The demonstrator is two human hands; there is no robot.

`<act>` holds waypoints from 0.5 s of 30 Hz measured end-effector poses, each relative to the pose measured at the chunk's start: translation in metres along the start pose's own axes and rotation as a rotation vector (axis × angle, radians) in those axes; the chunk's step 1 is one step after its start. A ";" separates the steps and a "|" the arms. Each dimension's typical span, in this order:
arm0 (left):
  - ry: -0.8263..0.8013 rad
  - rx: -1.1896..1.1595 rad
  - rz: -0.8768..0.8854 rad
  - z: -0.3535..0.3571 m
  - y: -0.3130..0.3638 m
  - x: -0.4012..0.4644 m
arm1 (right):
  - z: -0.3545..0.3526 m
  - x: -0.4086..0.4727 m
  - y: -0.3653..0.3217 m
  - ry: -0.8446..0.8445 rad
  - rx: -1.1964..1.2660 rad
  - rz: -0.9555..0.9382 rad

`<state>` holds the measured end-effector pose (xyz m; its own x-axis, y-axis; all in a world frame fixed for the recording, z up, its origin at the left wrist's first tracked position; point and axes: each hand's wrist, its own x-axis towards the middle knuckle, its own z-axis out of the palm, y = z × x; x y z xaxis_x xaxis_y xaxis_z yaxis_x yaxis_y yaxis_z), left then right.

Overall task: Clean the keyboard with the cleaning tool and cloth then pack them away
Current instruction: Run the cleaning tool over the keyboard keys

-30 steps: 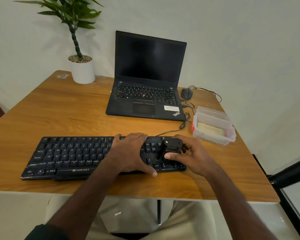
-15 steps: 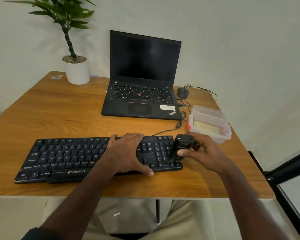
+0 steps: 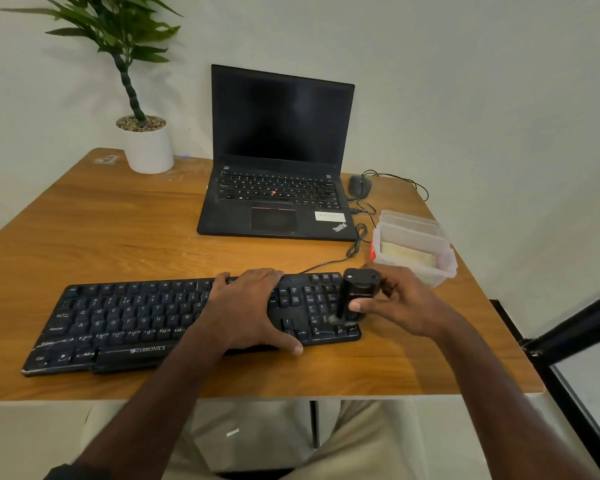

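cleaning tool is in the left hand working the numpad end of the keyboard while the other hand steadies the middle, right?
Not quite: the head view shows the right hand gripping the cleaning tool over the numpad end of the keyboard, while the left hand steadies the middle.

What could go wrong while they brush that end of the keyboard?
The black cleaning tool, gripped by the right hand, works the right edge of the black Zebronics keyboard; a hard stroke might slip off onto the wooden table. The clear plastic container sits just behind that hand and could get knocked. The left hand rests on keys, hiding them from brushing.
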<state>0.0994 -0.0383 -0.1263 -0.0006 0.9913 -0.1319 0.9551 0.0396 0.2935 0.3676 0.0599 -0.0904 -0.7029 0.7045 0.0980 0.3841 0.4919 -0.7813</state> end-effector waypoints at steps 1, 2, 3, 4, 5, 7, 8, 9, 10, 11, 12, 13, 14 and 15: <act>0.002 0.005 -0.001 0.000 0.000 0.000 | -0.007 -0.003 0.002 0.023 -0.024 0.005; 0.002 0.010 -0.001 0.000 0.000 0.001 | -0.013 -0.006 0.003 0.049 -0.047 0.010; 0.002 0.012 0.001 0.000 0.001 0.000 | -0.016 -0.009 0.004 0.079 -0.058 0.015; 0.002 0.014 0.005 0.000 0.000 0.000 | -0.017 -0.011 0.005 0.111 -0.051 0.017; 0.007 0.018 0.009 0.001 -0.001 -0.002 | -0.014 -0.014 0.007 0.144 -0.026 0.012; 0.036 0.044 0.013 0.001 -0.007 -0.008 | -0.005 -0.019 0.009 0.190 0.027 -0.011; 0.061 0.061 0.010 0.000 -0.011 -0.014 | 0.001 -0.021 0.009 0.204 0.049 -0.023; 0.087 0.071 -0.001 -0.003 -0.018 -0.022 | 0.007 -0.020 0.008 0.217 0.068 -0.031; 0.112 0.068 -0.021 -0.006 -0.026 -0.031 | 0.014 -0.019 0.006 0.228 0.080 -0.040; 0.140 0.053 -0.052 -0.010 -0.036 -0.041 | 0.021 -0.017 0.003 0.242 0.093 -0.054; 0.173 0.030 -0.092 -0.014 -0.048 -0.052 | 0.030 -0.013 -0.001 0.256 0.114 -0.066; 0.215 0.001 -0.140 -0.018 -0.062 -0.064 | 0.039 -0.008 -0.006 0.271 0.139 -0.070; 0.267 -0.025 -0.194 -0.021 -0.078 -0.074 | 0.048 -0.002 -0.013 0.278 0.161 -0.073; 0.325 -0.050 -0.251 -0.021 -0.096 -0.085 | 0.058 0.005 -0.020 0.276 0.174 -0.075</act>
<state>0.0015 -0.1235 -0.1230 -0.3330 0.9378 0.0986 0.8979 0.2834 0.3367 0.3219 0.0238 -0.1106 -0.5277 0.7931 0.3042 0.2126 0.4700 -0.8567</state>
